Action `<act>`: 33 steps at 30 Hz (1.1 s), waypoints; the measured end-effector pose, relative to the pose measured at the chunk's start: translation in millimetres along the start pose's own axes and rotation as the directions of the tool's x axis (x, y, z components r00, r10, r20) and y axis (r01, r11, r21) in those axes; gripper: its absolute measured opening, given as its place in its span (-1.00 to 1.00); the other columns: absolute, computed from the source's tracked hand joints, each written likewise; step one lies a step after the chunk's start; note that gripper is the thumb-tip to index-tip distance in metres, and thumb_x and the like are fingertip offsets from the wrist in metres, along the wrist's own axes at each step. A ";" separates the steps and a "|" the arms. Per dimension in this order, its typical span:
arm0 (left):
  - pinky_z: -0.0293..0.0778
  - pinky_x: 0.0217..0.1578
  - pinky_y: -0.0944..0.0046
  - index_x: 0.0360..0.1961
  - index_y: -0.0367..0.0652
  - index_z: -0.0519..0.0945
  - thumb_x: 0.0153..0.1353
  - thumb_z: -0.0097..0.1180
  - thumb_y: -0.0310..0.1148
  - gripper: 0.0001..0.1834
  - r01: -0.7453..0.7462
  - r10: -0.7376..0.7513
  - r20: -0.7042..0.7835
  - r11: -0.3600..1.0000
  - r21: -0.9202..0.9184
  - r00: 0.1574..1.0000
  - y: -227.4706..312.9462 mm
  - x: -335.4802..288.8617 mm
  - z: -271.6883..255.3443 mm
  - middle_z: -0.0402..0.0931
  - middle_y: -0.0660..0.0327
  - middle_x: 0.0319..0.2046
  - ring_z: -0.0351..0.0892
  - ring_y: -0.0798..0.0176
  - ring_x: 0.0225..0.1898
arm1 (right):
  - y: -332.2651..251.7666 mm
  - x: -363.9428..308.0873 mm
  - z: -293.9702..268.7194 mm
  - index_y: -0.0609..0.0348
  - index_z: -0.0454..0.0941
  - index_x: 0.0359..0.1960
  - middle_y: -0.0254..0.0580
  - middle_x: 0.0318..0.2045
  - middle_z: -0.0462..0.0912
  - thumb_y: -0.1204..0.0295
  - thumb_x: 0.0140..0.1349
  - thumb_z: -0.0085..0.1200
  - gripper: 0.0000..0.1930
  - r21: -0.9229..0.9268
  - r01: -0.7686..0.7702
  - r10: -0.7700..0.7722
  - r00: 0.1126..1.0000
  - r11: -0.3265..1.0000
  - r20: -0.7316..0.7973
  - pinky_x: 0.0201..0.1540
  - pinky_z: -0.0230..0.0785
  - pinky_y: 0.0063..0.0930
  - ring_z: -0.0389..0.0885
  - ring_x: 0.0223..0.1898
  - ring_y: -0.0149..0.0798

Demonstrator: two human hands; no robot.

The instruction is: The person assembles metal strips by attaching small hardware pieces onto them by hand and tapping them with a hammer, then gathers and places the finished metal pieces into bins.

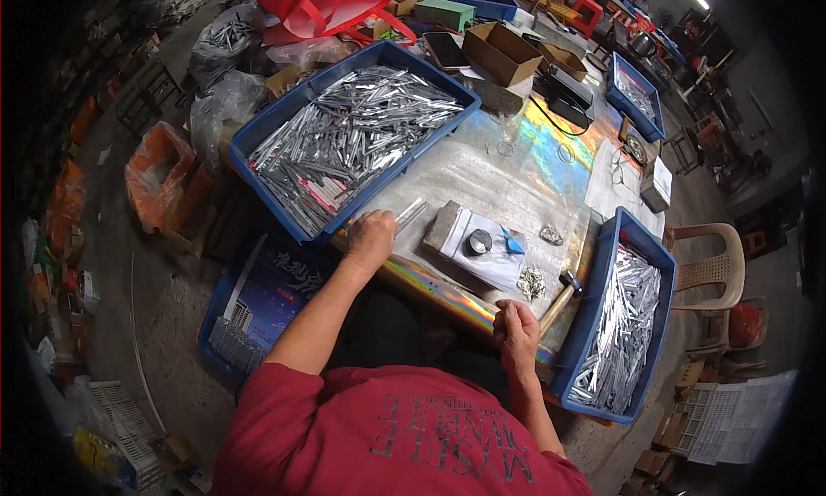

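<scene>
My left hand (372, 238) is closed at the table's near edge, its fingers curled round the near ends of a few slim, shiny metal strips (412, 217). Thumb and fingertips of my right hand (516, 331) are pinched together just off the edge; whatever they hold is too small to make out. Between the hands, a block covered with white paper (495, 271) carries a small round black-rimmed container (478, 242) and a blue pointed piece (513, 241). A pile of small silvery parts (532, 283) lies beside the block, close to a hammer (559, 301).
Blue bins full of metal strips stand at the left (292, 218) and the right (667, 272), and another blue bin (659, 128) is farther back. Cardboard boxes (503, 53) and a black device (564, 100) occupy the far side. A plastic chair (731, 268) is at the right.
</scene>
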State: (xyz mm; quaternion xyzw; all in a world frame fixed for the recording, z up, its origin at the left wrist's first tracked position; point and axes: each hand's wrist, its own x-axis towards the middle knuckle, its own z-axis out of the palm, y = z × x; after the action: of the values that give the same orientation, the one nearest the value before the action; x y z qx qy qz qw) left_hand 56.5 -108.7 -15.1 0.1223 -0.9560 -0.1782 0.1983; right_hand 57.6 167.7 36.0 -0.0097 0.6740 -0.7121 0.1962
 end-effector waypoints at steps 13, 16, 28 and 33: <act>0.33 -0.46 0.14 -0.60 -0.17 0.40 -0.05 -0.02 -0.42 -0.92 -0.044 0.013 -0.232 0.991 -0.128 0.973 9.6 15.0 -69.7 0.39 0.11 -0.60 0.40 0.04 -0.48 | 10.3 -5.8 -6.6 0.25 0.41 -0.39 -0.45 -0.75 0.27 0.32 0.18 -0.18 -0.77 -0.044 0.032 -0.031 0.999 0.999 0.026 -0.75 -0.06 -0.76 0.15 -0.76 -0.61; 0.34 -0.38 0.14 -0.52 -0.19 0.45 -0.05 -0.04 -0.45 -0.94 0.046 -0.050 -0.106 0.998 -0.040 0.993 -32.2 30.8 -83.8 0.41 0.08 -0.54 0.41 0.02 -0.42 | 13.8 -6.1 -7.1 0.24 0.41 -0.40 -0.45 -0.75 0.27 0.32 0.18 -0.18 -0.77 -0.053 0.048 -0.046 0.998 0.997 0.035 -0.75 -0.06 -0.77 0.15 -0.76 -0.62; 0.29 -0.19 0.18 -0.54 -0.09 0.47 -0.10 -0.06 -0.45 -0.93 -0.083 -0.050 0.526 0.970 0.227 0.849 -103.3 42.1 -92.1 0.37 0.19 -0.35 0.33 0.10 -0.18 | 19.3 -10.5 -3.5 0.24 0.42 -0.42 -0.46 -0.76 0.27 0.31 0.18 -0.18 -0.76 -0.076 0.061 -0.057 0.997 0.995 0.050 -0.75 -0.05 -0.78 0.15 -0.77 -0.62; 0.28 -0.27 0.19 -0.55 -0.22 0.43 -0.15 0.04 -0.46 -0.91 -0.114 0.108 0.282 0.993 0.004 0.953 -105.8 40.5 -95.1 0.39 0.14 -0.49 0.36 0.08 -0.31 | 19.8 -11.1 -4.0 0.25 0.42 -0.44 -0.46 -0.76 0.27 0.30 0.17 -0.17 -0.75 -0.064 0.049 -0.047 0.998 0.997 0.041 -0.74 -0.05 -0.77 0.15 -0.77 -0.62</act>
State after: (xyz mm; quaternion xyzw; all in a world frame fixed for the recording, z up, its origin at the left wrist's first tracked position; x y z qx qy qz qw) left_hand 77.8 -244.8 38.9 0.0437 -0.9816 -0.1725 0.0688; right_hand 72.1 174.5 19.4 -0.0462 0.6925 -0.6939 0.1917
